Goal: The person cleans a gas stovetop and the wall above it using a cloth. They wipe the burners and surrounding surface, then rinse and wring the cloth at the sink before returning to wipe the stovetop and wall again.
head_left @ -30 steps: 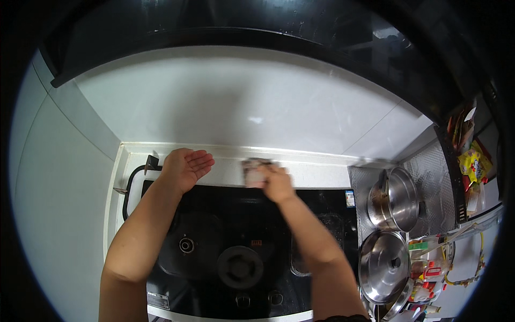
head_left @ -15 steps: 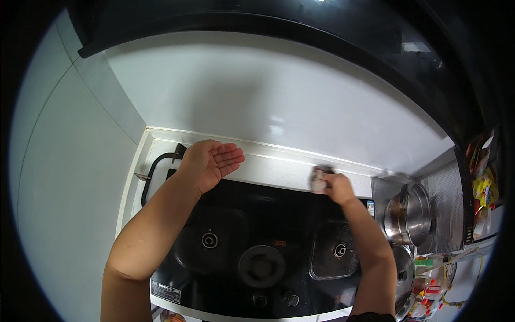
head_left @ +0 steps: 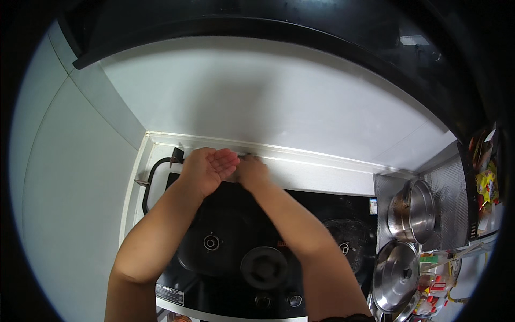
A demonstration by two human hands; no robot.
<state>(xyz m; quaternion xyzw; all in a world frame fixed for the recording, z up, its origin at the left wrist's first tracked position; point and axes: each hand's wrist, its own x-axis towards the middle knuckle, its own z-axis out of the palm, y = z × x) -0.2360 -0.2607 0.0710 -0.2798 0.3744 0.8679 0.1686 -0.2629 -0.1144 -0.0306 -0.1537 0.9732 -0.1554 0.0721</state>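
My left hand (head_left: pixel 209 169) is open over the back left of a black glass gas stove (head_left: pixel 335 203), palm turned up and fingers slightly curled. Nothing lies in that palm. Right beside its fingertips, my right hand (head_left: pixel 254 173) is closed on a crumpled greyish cloth (head_left: pixel 244 156) at the white ledge (head_left: pixel 306 174) behind the stove. Most of the cloth is hidden by the two hands. My right forearm crosses over the stove and partly covers the right burner (head_left: pixel 344 248).
The left burner (head_left: pixel 211 242) and a round middle burner (head_left: pixel 264 267) sit bare of pans. To the right stand a steel pot (head_left: pixel 412 210) and a steel lid (head_left: pixel 394 276). A black hood (head_left: pixel 268 27) overhangs the white wall; a black hose (head_left: pixel 146 196) runs along the left.
My right hand has swept left along the ledge with the cloth, from above the right burner to beside my left hand. My left hand has barely moved.
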